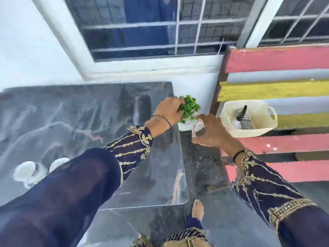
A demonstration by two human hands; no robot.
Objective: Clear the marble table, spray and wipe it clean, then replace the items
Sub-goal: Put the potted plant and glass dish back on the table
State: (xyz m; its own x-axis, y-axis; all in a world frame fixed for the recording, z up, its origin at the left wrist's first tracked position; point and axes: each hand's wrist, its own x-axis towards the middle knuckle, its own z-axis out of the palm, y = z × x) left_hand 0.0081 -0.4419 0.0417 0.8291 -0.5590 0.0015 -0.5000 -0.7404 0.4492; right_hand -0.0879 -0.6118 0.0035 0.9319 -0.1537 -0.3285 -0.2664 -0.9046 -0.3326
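The marble table point(71, 113) takes up the left half of the view, its dark veined top mostly bare. Two white rounded items point(30, 172) stand near its left front edge; their type cannot be identified.

A slatted bench point(277, 57), painted pink and yellow, stands to the right of the table. It carries a cream woven basket point(226, 113) and probably serves as the holding area for removed items.

The left hand point(167, 111) grips the small potted plant point(189, 106) with its fingers closed into the foliage. The white pot point(185, 126) sits level with the table's far right edge, over the gap toward the bench.

The right hand point(211, 132) is curled around a clear glass vessel point(198, 130), just beside the pot.

With one item in each hand, two objects move per trip. Since items remain on the table, the clearing stage appears unfinished.
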